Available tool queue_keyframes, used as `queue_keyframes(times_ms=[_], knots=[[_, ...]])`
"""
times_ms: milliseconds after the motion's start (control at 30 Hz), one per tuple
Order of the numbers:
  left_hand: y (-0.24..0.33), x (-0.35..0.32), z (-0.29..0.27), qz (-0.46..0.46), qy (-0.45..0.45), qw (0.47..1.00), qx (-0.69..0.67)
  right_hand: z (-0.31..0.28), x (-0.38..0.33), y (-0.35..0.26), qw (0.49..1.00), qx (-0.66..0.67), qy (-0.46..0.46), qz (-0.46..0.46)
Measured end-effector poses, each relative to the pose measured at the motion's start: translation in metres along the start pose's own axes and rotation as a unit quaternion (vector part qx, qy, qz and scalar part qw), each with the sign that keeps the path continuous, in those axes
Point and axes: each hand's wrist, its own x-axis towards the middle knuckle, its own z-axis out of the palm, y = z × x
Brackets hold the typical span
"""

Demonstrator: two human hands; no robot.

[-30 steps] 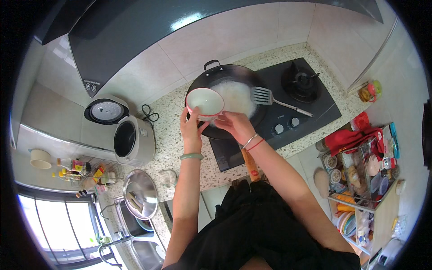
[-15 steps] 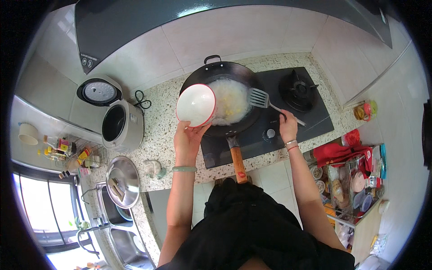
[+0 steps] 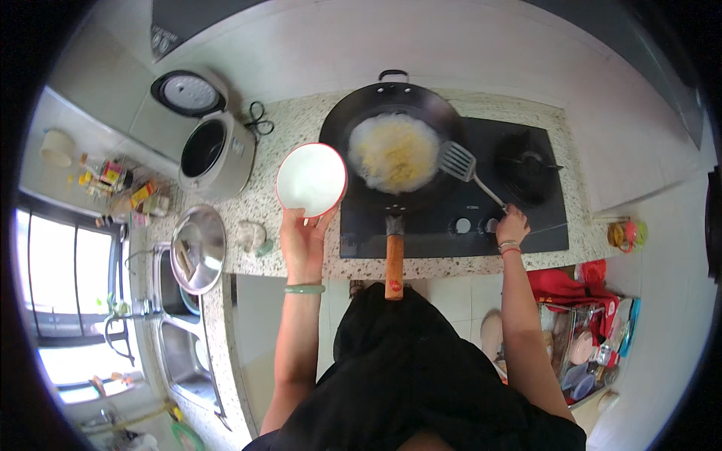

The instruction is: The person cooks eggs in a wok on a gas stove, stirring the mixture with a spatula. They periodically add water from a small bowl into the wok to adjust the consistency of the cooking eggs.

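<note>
My left hand (image 3: 304,244) grips a white bowl (image 3: 312,177) by its near edge, fingers closed on the red rim. The bowl looks empty and hangs above the counter at the left side of the wok (image 3: 338,124). In the wok, pale bubbling liquid surrounds a yellow food mass (image 3: 395,154). Closed around the handle of a slotted metal spatula (image 3: 458,161), my right hand (image 3: 513,225) is over the front right of the stove. The spatula's head is by the wok's right rim, with nothing visible on it. The wok's wooden handle (image 3: 395,267) points toward me.
A second burner (image 3: 526,165) is on the stove's right, with knobs (image 3: 462,225) in front. At left stand an open rice cooker (image 3: 218,158), a steel lid (image 3: 198,248) and a sink (image 3: 184,361). A loaded rack (image 3: 579,338) stands at lower right.
The bowl has moved left, from over the wok's left part to outside its rim. My right hand and spatula have shifted right. More yellow shows in the wok, and the whole view has shifted.
</note>
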Motion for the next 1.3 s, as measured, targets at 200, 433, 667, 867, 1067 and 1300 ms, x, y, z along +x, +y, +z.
queue_keyframes(times_ms=[200,433,667,867,1067,1300], knots=[[-0.001,-0.004,-0.025,0.03,0.112,0.993,0.021,0.009,0.0,0.01,0.997,0.037,0.061,-0.03],[-0.032,0.026,-0.105,0.004,0.185,0.983,0.01,-0.01,-0.025,0.009,0.984,0.061,0.153,-0.063],[-0.063,0.055,-0.15,-0.049,0.231,0.972,0.018,-0.094,-0.071,-0.016,0.975,0.083,0.16,-0.127],[-0.079,0.074,-0.175,-0.072,0.203,0.976,0.032,-0.152,-0.101,-0.036,0.912,0.385,0.03,-0.139],[-0.088,0.091,-0.191,-0.086,0.21,0.973,0.032,-0.202,-0.125,-0.065,0.788,0.567,-0.233,-0.054],[-0.07,0.083,-0.177,-0.113,0.179,0.974,0.086,-0.242,-0.131,-0.079,0.724,0.621,-0.295,-0.058]])
